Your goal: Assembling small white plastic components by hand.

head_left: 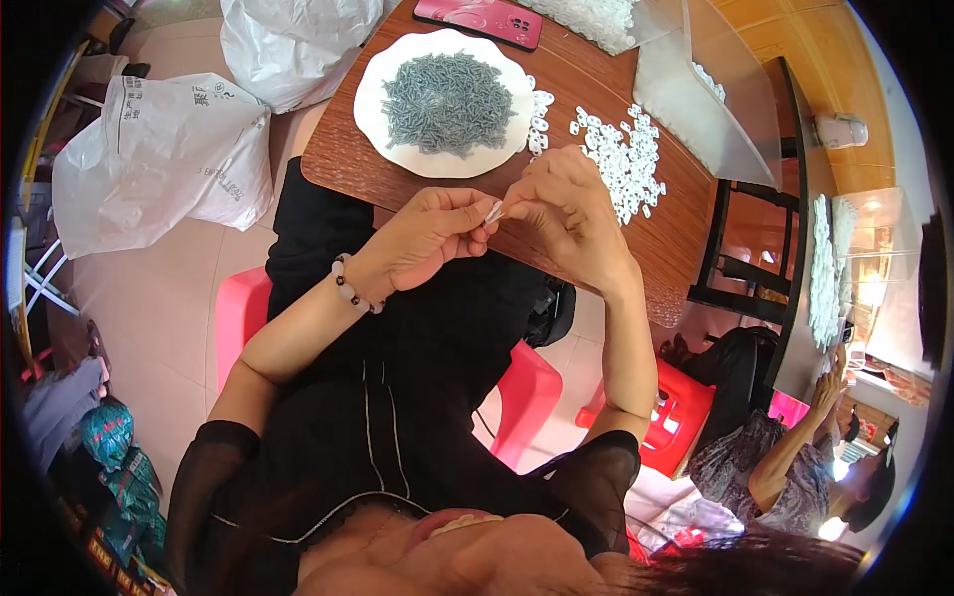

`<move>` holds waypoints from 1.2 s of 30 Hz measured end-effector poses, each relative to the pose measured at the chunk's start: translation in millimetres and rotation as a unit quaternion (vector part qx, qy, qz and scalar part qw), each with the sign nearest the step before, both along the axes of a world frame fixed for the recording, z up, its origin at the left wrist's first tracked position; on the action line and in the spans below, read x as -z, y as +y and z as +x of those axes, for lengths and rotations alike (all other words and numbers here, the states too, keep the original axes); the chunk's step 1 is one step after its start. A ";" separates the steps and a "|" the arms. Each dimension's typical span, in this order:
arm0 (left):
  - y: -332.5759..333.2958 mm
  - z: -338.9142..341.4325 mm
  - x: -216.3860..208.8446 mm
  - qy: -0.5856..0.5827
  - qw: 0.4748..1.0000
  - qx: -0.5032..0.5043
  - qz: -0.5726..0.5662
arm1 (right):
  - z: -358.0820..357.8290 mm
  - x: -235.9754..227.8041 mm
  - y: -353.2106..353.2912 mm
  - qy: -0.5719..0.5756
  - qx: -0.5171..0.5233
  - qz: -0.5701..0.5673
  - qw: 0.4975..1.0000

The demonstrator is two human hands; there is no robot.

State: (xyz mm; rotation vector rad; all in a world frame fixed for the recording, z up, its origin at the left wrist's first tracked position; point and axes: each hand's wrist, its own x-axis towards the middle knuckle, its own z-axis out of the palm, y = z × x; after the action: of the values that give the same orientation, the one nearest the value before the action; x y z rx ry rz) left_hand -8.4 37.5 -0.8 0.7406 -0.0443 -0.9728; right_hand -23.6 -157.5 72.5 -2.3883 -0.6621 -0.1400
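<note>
Holding steady over the near edge of the round wooden table [596,99] seems the sound way to work here: both hands meet just short of that edge, above the lap, where a dropped bit would fall onto dark cloth rather than wood. Largest on the table is the white plate [397,149] heaped with small grey pins [447,99], at its middle; right of the plate lies a loose scatter of white plastic rings [621,159], and a red phone [479,20] sits at the far edge. A clear plastic bag [706,89] leans at the table's right side.

The left hand [427,233] has its fingertips pinched shut on a tiny white piece [493,211], and the right hand [566,214] pinches the same piece from the other side (what exactly it is, too small to tell). Keeping the pinch close to the tips looks wise.

Little stands in the way; the rings lie nearest the right hand's knuckles, easily brushed off the table.
</note>
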 end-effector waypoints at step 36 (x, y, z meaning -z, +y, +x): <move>-23.0 1.6 -2.9 0.052 0.999 -0.007 0.008 | -202.2 -108.6 -261.6 -0.105 0.699 -0.245 0.664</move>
State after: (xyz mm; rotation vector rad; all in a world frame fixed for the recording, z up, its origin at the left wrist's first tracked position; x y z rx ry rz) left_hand -6.8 14.5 2.1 0.7037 0.0602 -0.9988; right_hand -225.7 -419.0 181.2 -2.8135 1.3893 -0.9726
